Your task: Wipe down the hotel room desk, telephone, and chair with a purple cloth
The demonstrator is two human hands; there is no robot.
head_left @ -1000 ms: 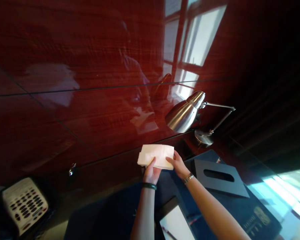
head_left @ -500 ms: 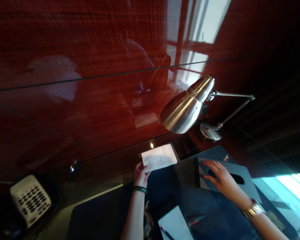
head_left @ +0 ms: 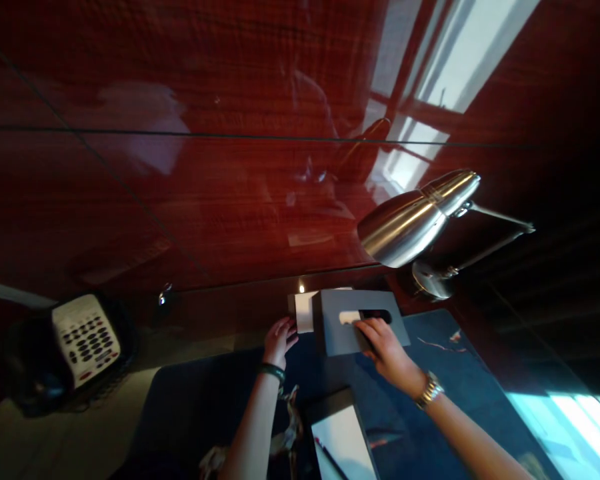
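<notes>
Tissue-box cover (head_left: pixel 360 321), grey and slotted, sits tilted over a white tissue stack (head_left: pixel 304 311) at the desk's (head_left: pixel 200 393) far edge; the right hand (head_left: pixel 387 345) grips its near side, fingers hooked in the slot, while the left hand (head_left: pixel 279 340), loosely curled, steadies the stack's exposed left end.

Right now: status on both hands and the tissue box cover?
Right hand on the grey tissue box cover, fingers at its slot. Left hand touching the white tissue stack, part covered. Desk lamp close above.
</notes>
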